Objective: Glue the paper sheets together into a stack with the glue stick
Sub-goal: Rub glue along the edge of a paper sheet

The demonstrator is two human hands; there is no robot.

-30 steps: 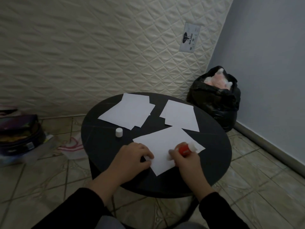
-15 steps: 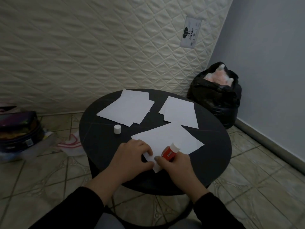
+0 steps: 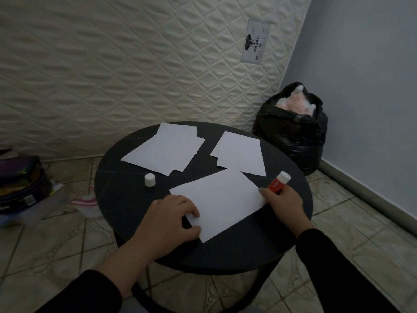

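Observation:
A white paper sheet [image 3: 222, 199] lies near the front of the round black table [image 3: 126, 199]. My left hand [image 3: 170, 220] presses on its near left corner, fingers curled. At the sheet's right edge my right hand [image 3: 283, 201] grips a red glue stick [image 3: 278, 182], its white end pointing up and away. Further back lie two small piles of white sheets, one at the left [image 3: 165, 149] and one at the right [image 3: 241, 153]. The glue stick's white cap [image 3: 149, 179] stands on the table left of the near sheet.
A quilted mattress [image 3: 135, 64] leans against the wall behind the table. A stuffed black rubbish bag [image 3: 293, 132] sits on the floor at the right, by a grey wall. Dark bags [image 3: 20, 184] and a white cloth [image 3: 86, 201] lie on the tiled floor at the left.
My right hand has carried the glue stick from the sheet's near left corner, beside my left hand, across to its right edge. My left hand stays on the near corner.

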